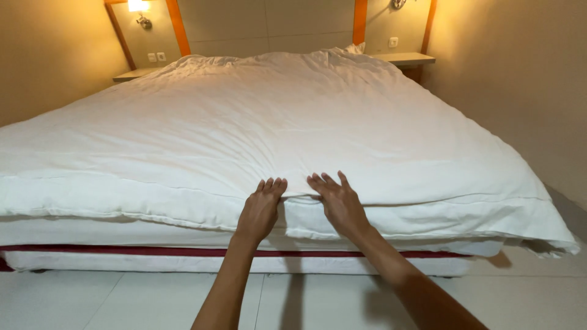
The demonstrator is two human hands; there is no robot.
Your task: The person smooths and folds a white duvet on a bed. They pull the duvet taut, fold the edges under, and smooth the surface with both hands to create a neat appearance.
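Note:
A wide bed is covered by a crumpled white duvet [293, 122] that hangs over its foot edge. My left hand [262, 208] lies flat on the duvet at the foot edge, fingers together and stretched forward. My right hand [339, 201] rests just to the right of it, palm down with fingers spread on the cloth. Neither hand grips anything. Small creases run out from under both hands. Below the duvet show a white mattress and a dark red band [122, 250] along the bed base.
Two small shelves flank the head of the bed, left shelf [131, 75] and right shelf [406, 58]. A lit wall lamp [139, 7] hangs at the upper left. Walls stand close on both sides. Pale tiled floor [92, 299] lies in front of the bed.

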